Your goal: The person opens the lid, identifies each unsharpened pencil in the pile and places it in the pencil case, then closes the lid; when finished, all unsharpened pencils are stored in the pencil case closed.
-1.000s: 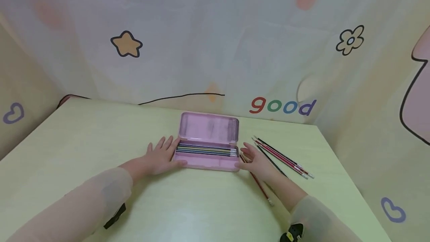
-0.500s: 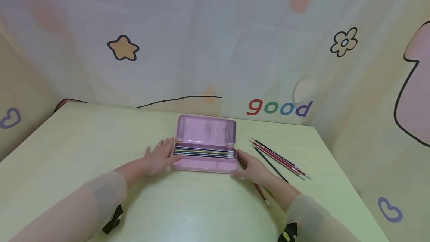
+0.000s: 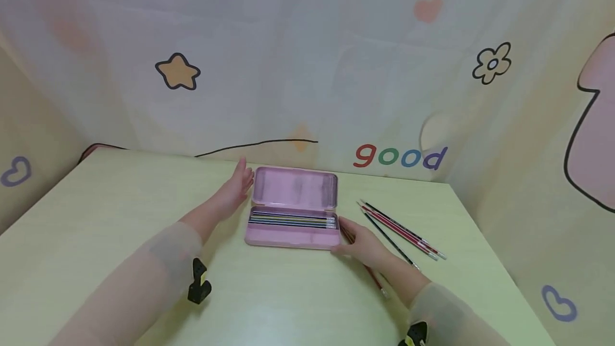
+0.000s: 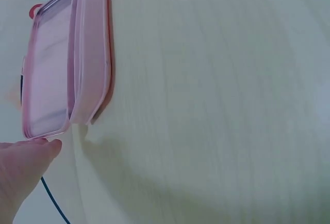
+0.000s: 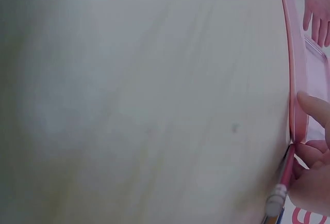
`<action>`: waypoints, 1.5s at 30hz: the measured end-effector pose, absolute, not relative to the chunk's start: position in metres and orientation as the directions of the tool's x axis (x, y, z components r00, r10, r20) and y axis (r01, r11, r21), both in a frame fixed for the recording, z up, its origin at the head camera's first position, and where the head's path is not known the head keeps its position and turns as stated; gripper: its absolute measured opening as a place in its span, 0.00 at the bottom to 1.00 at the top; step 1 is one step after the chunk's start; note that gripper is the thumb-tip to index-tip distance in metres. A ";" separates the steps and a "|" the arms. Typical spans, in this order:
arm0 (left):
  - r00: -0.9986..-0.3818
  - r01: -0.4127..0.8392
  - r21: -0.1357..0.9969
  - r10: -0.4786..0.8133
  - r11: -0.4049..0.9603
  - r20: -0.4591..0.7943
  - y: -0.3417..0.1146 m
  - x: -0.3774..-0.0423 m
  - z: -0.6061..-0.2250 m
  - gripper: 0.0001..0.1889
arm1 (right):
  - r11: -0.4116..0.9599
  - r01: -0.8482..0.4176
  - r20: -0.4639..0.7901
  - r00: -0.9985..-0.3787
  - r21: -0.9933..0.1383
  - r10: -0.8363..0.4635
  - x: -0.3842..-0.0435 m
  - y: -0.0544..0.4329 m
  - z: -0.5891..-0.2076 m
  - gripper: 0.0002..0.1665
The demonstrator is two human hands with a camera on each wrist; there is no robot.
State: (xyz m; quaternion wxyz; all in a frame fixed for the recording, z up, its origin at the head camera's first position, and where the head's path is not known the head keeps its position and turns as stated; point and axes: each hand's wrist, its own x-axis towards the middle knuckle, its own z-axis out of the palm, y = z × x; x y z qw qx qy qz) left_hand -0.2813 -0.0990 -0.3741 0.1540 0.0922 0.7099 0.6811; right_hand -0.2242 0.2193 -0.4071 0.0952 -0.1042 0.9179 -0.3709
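A pink pencil case [image 3: 288,237] lies open on the table, its lid [image 3: 294,188] tipped back. Several striped pencils [image 3: 290,220] lie lengthwise inside, leaving a bare front strip. My left hand [image 3: 234,190] is at the lid's left edge, thumb up and fingers extended; in the left wrist view the thumb tip [image 4: 54,146] is right at the lid's corner. My right hand [image 3: 365,243] holds the case's right front corner, thumb [image 5: 312,108] on the front wall and the other fingers bent at the end. A red pencil [image 3: 376,280] lies partly hidden under that hand.
Right of the case, several red and black pencils [image 3: 403,231] lie slantwise in a loose group, with one dark pencil [image 3: 395,242] a little apart. The table [image 3: 134,196] meets a printed cloth backdrop [image 3: 269,68] close behind the lid.
My left hand has left the case's left side and moved up and back to the lid's edge, turning thumb up. The right hand has closed in on the case's right corner.
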 end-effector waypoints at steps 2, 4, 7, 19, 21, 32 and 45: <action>-0.934 -0.097 0.995 0.344 0.013 -0.095 -0.100 -0.283 -0.373 0.49 | 0.702 -0.109 -0.101 -0.963 -0.704 -0.251 -0.224 0.218 -0.407 0.49; -0.930 -0.117 0.993 0.353 -0.032 -0.098 -0.102 -0.284 -0.373 0.49 | 0.695 -0.091 -0.114 -0.963 -0.713 -0.243 -0.224 0.216 -0.407 0.49; -0.921 -0.150 0.984 0.375 -0.091 -0.106 -0.108 -0.284 -0.372 0.48 | 0.692 -0.076 -0.129 -0.962 -0.718 -0.240 -0.224 0.214 -0.406 0.51; -0.885 -0.170 0.975 0.457 -0.145 -0.086 -0.125 -0.274 -0.366 0.53 | 0.720 -0.012 -0.178 -0.966 -0.694 -0.188 -0.224 0.215 -0.403 0.68; -0.876 -0.164 0.973 0.477 -0.161 -0.069 -0.128 -0.271 -0.365 0.54 | 0.717 -0.014 -0.174 -0.967 -0.697 -0.188 -0.224 0.216 -0.403 0.68; -0.835 -0.201 0.958 0.547 -0.204 -0.059 -0.140 -0.255 -0.361 0.54 | 0.701 -0.017 -0.161 -0.969 -0.713 -0.187 -0.224 0.217 -0.405 0.70; -0.794 -0.214 0.958 0.605 -0.193 -0.056 -0.147 -0.238 -0.363 0.53 | 0.713 -0.017 -0.169 -0.967 -0.701 -0.189 -0.225 0.217 -0.405 0.70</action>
